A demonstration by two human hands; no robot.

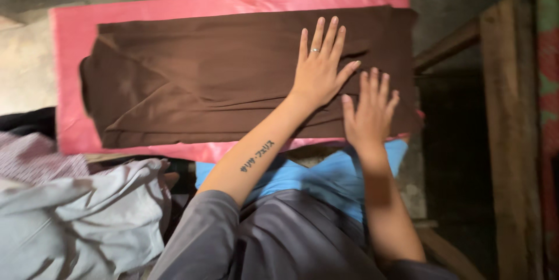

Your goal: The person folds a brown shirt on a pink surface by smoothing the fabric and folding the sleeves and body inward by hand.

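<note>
The pink padded board (70, 41) spans the upper half of the frame, from upper left to upper centre-right. It carries the brown garment (204, 76), which lies folded flat across nearly the whole board, with a pink margin showing along the top, left and bottom edges.

Both hands rest palm-down on the right portion of the brown garment. The left hand (319, 70) lies at centre-right of the frame, fingers extended and slightly fanned, thumb splayed outward, with a ring on one finger. The right hand (368, 114) lies just beside it, lower and further right, fingers spread and flat. Neither hand grips or pinches the cloth.

Judgement on technique: smoothing works best with flat palms and even pressure, stroking from the pressed area outward toward the free edges. The diagonal folds at the left of the garment appear unflattened. Excess sideways drag could shift the lower layers or pull the cloth off the right edge.

A pale grey cloth heap (87, 222) sits at lower left, with a patterned fabric (35, 158) at the left edge above it. A blue cloth (332, 178) lies below the board at lower centre.

Containers: none is visible; whether the heap rests in one cannot be told.
</note>
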